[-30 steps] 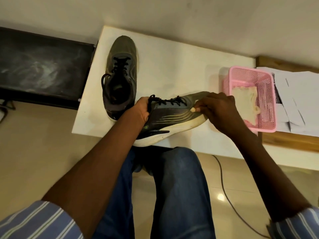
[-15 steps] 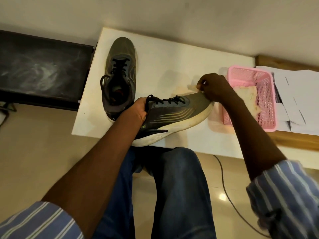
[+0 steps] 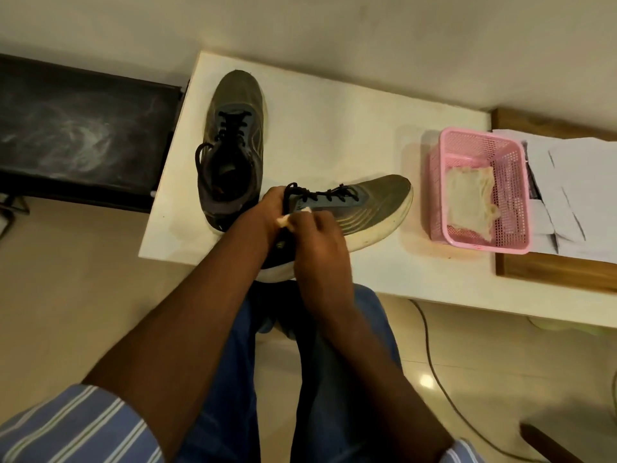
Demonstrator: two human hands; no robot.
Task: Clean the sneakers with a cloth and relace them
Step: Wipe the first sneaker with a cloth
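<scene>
Sideways over the white surface [image 3: 334,135] edge, the sneaker [image 3: 360,208] is gripped at its collar by the left hand [image 3: 267,212]; the right hand [image 3: 320,238] pinches a small cloth [image 3: 283,221] against its side. Its small green logo is unreadable.

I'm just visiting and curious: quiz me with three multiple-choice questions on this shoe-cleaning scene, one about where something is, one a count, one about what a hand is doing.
1. Where does the crumpled pale cloth lie?
A. in the pink plastic mesh basket
B. on the floor
C. inside a sneaker

2. How many dark sneakers show?
A. one
B. two
C. three

3. What is the right hand doing?
A. resting flat on the table
B. pulling a lace
C. pinching a small pale cloth piece against the held sneaker

Answers:
1 A, the cloth sits within the basket's walls.
2 B, the laced sneaker standing on the white table plus the one gripped at its heel by the left hand.
3 C, pale material shows at its fingertips on the sneaker's side.
</scene>
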